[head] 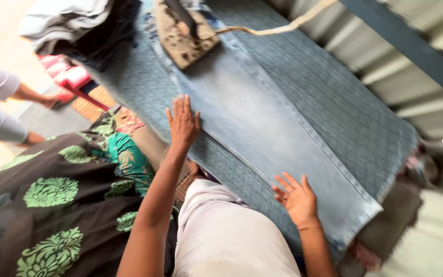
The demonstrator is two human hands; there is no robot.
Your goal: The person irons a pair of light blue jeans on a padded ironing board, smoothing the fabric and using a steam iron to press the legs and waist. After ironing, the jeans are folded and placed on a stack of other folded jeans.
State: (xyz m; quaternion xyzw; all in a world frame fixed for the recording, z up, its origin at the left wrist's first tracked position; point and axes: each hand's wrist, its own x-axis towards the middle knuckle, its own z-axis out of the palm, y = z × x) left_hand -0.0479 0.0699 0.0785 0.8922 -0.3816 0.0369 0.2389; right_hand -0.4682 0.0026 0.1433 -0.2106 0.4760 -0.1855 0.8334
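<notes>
A pale blue pair of jeans lies flat along a board covered in blue patterned cloth. My left hand rests flat on the near edge of the jeans, fingers spread. Lower down the same leg, near its hem, my right hand also presses flat with fingers apart. Neither hand holds anything. A heavy old iron with a dark handle stands on the jeans at the far end, its cream cord trailing off to the right.
Folded clothes are piled at the board's far left corner. A dark cloth with green flowers hangs at my left. Another person's legs stand on the floor beyond. Metal vessels sit at the right, beneath a corrugated wall.
</notes>
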